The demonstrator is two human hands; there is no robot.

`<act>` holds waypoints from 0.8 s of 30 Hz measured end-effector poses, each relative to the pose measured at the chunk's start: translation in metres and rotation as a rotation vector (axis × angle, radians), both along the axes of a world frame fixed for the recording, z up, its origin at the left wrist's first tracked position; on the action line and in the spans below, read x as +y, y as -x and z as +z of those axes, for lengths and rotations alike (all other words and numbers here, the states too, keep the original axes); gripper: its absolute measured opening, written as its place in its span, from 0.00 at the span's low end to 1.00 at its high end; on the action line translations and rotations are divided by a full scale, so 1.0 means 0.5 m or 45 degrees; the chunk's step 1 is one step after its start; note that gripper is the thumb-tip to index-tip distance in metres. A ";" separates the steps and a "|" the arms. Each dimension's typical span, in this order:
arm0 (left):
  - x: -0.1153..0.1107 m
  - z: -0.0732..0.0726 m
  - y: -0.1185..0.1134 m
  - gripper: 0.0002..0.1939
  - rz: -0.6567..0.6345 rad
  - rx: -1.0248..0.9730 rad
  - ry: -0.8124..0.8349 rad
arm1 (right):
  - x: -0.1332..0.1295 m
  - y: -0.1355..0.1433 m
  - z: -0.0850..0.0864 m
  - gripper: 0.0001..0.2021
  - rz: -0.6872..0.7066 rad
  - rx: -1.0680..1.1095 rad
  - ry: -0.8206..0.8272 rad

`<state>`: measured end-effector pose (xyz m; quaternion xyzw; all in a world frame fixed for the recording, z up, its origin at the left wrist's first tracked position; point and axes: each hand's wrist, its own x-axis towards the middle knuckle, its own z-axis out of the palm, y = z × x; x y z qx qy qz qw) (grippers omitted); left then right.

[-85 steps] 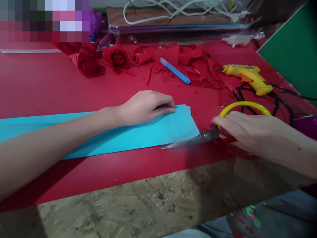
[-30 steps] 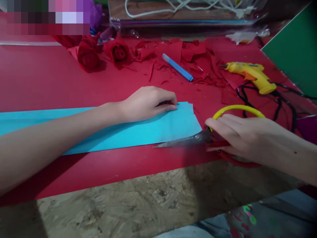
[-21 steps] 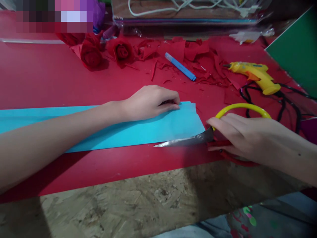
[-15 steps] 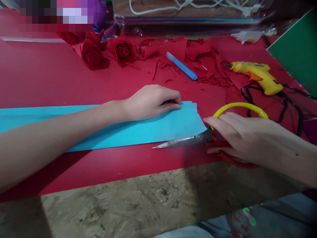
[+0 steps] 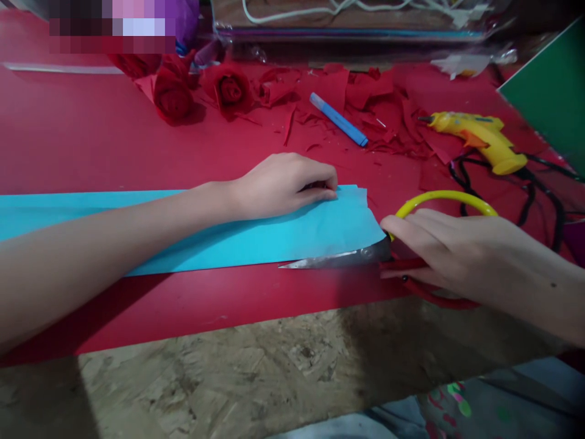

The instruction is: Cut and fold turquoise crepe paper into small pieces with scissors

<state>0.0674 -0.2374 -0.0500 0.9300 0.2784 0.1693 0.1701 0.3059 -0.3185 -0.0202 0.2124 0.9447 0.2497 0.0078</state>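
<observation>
Two hands work at the red table's near side: the left hand, fingers curled, presses blue paper lying flat; the right hand grips scissors, blades along the paper's near edge.

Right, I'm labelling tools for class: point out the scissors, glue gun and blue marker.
Scissors [image 5: 445, 195]: head view, on the yellow handle.
Glue gun [image 5: 495, 146]: head view, on its yellow body.
Blue marker [image 5: 340, 121]: head view, middle of the barrel.
</observation>
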 end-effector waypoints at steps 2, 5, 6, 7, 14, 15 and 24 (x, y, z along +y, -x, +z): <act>0.000 0.000 0.000 0.10 0.000 0.000 0.006 | -0.002 -0.002 0.001 0.22 -0.005 -0.010 0.007; -0.001 0.002 -0.001 0.10 0.008 0.002 0.014 | -0.004 0.000 0.001 0.24 -0.015 -0.030 0.004; -0.002 0.002 -0.002 0.10 0.013 0.006 0.017 | -0.005 0.001 0.000 0.25 -0.016 -0.031 -0.004; -0.002 0.002 -0.002 0.10 0.018 0.011 0.020 | -0.005 0.002 0.000 0.26 -0.019 -0.036 -0.010; -0.003 0.003 -0.001 0.10 0.003 -0.001 0.024 | -0.011 0.013 -0.005 0.31 -0.076 -0.053 0.024; -0.003 0.003 -0.001 0.10 0.001 -0.002 0.023 | -0.011 0.015 -0.004 0.31 -0.076 -0.062 0.023; -0.001 -0.002 0.000 0.10 -0.002 0.001 0.016 | -0.007 0.022 0.012 0.24 0.026 -0.083 -0.024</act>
